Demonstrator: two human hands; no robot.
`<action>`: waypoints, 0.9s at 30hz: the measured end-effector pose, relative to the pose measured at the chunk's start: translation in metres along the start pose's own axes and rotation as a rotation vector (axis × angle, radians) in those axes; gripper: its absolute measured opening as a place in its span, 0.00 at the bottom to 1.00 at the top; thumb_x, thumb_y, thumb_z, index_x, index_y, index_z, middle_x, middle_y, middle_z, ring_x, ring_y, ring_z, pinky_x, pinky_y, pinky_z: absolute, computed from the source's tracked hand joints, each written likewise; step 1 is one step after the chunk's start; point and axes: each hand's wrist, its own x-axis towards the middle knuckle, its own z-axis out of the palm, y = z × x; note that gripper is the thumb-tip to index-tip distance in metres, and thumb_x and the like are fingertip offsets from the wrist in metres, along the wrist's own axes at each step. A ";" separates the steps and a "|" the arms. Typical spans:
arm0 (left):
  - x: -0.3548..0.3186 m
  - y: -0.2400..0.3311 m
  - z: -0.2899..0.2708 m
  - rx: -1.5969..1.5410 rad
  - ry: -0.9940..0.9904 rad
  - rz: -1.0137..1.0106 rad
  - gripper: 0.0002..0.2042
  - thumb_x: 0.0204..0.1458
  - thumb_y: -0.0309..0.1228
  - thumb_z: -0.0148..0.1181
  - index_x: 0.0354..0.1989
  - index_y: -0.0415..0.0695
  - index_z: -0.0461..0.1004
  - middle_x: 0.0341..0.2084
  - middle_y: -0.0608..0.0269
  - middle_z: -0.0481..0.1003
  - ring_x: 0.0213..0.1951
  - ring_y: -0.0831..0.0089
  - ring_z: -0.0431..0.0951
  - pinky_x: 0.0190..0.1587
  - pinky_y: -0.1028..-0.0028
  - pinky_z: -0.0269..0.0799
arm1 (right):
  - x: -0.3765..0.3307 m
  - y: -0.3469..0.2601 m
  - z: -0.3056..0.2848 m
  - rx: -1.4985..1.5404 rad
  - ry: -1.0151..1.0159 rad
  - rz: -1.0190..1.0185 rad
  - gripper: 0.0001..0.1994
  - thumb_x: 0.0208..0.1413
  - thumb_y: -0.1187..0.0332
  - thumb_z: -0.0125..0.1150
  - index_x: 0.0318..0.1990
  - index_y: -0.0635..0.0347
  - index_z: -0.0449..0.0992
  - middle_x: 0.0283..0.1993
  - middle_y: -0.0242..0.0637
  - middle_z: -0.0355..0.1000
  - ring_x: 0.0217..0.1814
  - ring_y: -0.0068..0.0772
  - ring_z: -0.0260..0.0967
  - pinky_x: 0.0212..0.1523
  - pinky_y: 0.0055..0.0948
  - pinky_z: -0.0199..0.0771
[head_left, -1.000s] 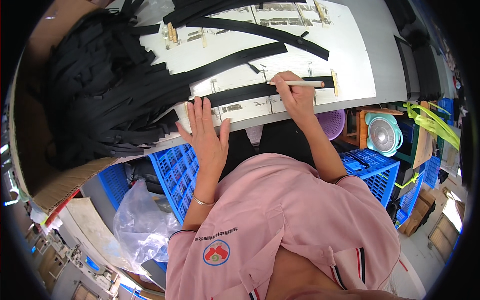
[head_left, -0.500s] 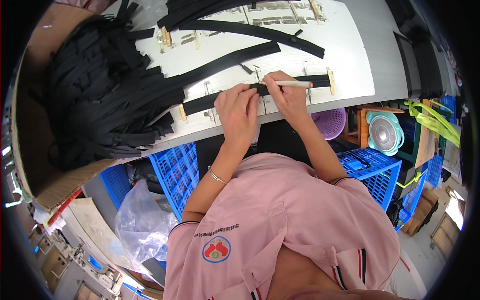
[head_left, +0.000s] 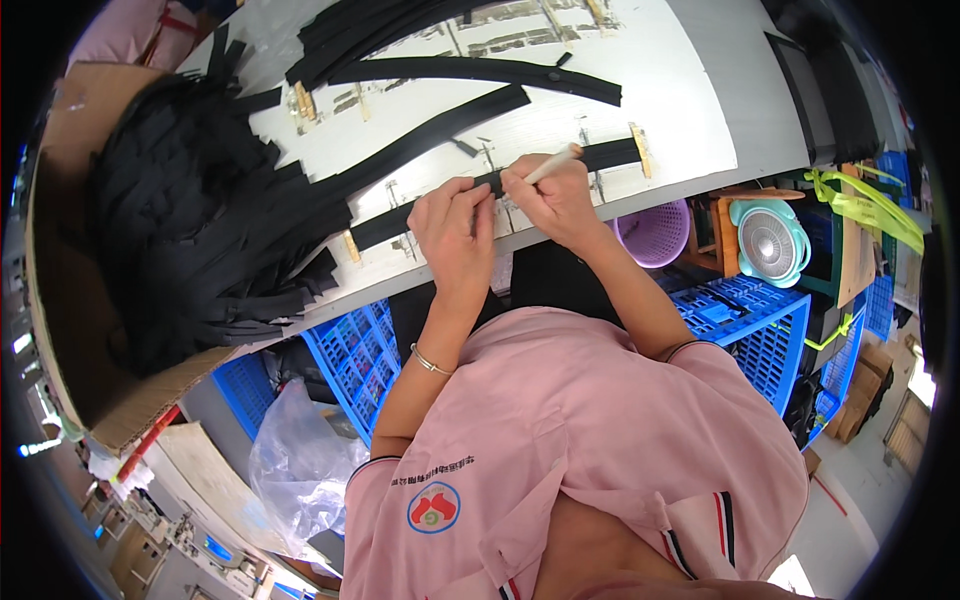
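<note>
A black fabric strip (head_left: pixel 385 226) lies flat across the white board, its ends near small yellowish tape blocks. My left hand (head_left: pixel 453 235) rests on the strip's middle, with bent fingers pressed together to hold it. Just right of it, my right hand (head_left: pixel 556 205) grips a white pen (head_left: pixel 552 165) with a brownish back end. The pen slants up and right; fingers hide its tip, close to the strip. A small black scrap (head_left: pixel 465 148) and a longer black strip (head_left: pixel 430 130) lie beyond my hands.
A cardboard box (head_left: pixel 95 130) heaped with black strips (head_left: pixel 200 230) stands at the left. More strips (head_left: pixel 480 72) lie farther back on the marked white board (head_left: pixel 690 90). Below the table edge are blue crates (head_left: pixel 765 350), a purple basket (head_left: pixel 655 232) and a turquoise fan (head_left: pixel 768 245).
The pen has swung from nearly level to a steeper slant, back end raised. My right hand has turned with it and sits closer to the left hand. The whole view has shifted slightly.
</note>
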 end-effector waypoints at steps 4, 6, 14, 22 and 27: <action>-0.001 -0.001 0.001 0.006 0.002 0.011 0.06 0.50 0.25 0.70 0.36 0.44 0.82 0.42 0.63 0.80 0.46 0.63 0.76 0.52 0.64 0.64 | -0.001 -0.011 -0.019 0.141 -0.085 0.167 0.10 0.62 0.74 0.56 0.28 0.68 0.77 0.26 0.37 0.75 0.26 0.24 0.70 0.27 0.27 0.68; 0.000 0.001 0.001 0.020 0.001 0.000 0.06 0.50 0.25 0.70 0.36 0.44 0.82 0.42 0.64 0.80 0.46 0.63 0.76 0.52 0.65 0.64 | -0.006 -0.007 -0.038 0.312 0.128 0.285 0.09 0.61 0.72 0.60 0.30 0.66 0.79 0.27 0.34 0.76 0.26 0.21 0.69 0.28 0.25 0.68; 0.003 0.012 0.013 0.030 -0.031 0.017 0.09 0.52 0.23 0.68 0.41 0.46 0.84 0.45 0.63 0.80 0.49 0.64 0.77 0.56 0.66 0.65 | -0.002 0.026 -0.088 0.113 0.229 0.372 0.12 0.68 0.68 0.57 0.35 0.66 0.81 0.26 0.29 0.73 0.27 0.15 0.65 0.28 0.20 0.64; 0.025 0.049 0.066 -0.090 -0.136 0.159 0.08 0.49 0.26 0.70 0.39 0.47 0.85 0.44 0.67 0.80 0.50 0.65 0.76 0.57 0.65 0.62 | -0.006 0.035 -0.085 0.063 0.177 0.349 0.11 0.68 0.67 0.58 0.37 0.65 0.81 0.24 0.29 0.72 0.25 0.17 0.63 0.27 0.23 0.65; 0.024 0.048 0.071 -0.067 -0.141 0.150 0.08 0.48 0.26 0.71 0.38 0.47 0.86 0.43 0.67 0.80 0.49 0.65 0.75 0.57 0.64 0.62 | -0.005 0.034 -0.085 0.027 0.172 0.317 0.11 0.67 0.66 0.59 0.37 0.65 0.81 0.24 0.33 0.73 0.25 0.19 0.65 0.28 0.25 0.67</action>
